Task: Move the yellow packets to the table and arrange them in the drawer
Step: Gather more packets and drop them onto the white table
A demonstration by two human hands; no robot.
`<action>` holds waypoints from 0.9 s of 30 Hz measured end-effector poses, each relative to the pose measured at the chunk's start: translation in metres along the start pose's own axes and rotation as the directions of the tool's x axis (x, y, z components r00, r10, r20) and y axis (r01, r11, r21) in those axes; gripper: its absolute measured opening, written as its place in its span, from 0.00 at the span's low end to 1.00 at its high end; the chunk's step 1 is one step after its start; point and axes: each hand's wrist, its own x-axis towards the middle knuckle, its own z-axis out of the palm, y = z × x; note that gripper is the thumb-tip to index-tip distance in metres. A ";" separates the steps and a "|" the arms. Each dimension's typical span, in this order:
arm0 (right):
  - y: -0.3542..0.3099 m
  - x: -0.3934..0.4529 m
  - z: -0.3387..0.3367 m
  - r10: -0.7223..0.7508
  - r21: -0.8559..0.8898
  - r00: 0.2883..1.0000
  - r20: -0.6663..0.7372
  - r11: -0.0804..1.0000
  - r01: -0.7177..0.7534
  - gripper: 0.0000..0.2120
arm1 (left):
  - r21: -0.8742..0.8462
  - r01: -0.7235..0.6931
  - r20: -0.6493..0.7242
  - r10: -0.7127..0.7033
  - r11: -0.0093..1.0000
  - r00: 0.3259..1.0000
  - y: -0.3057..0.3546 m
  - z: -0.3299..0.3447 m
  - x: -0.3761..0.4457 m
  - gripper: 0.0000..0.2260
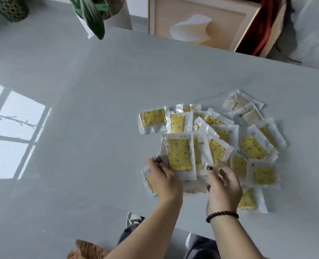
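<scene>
Grey table [98,109]: left hand [165,181], right hand [223,186] pinch packet stack [179,156]; right grip seemingly looser.

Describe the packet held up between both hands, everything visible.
The held packet is a clear plastic pouch with whitish sealed edges, holding a yellow insert printed with stars, flowers and moons. It looks thin and crinkly, sealed, face-up, long side pointing away from the person. The left hand pinches its near-left corner; the right hand touches the packets beside it. It overlaps the pile of packets on the grey table.
</scene>
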 end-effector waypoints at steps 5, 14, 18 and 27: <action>0.028 0.003 0.023 0.055 0.117 0.990 -0.129 0.992 -0.040 0.14 | 0.063 -0.054 -0.017 0.055 0.997 0.998 -0.005 -0.012 0.061 0.08; 0.015 0.037 0.021 -0.225 -0.330 0.974 -0.018 0.921 0.207 0.19 | 0.186 -0.205 0.264 0.152 0.961 0.952 -0.024 -0.014 0.112 0.23; 0.017 0.040 0.015 -0.613 -0.556 0.764 0.202 0.571 0.604 0.27 | 0.110 -0.505 0.270 0.463 0.856 0.844 -0.041 -0.027 0.099 0.23; 0.107 0.053 0.007 -0.409 -0.589 0.492 0.768 -0.152 0.794 0.29 | 0.196 -0.978 0.841 0.502 0.066 0.202 -0.123 -0.046 0.121 0.26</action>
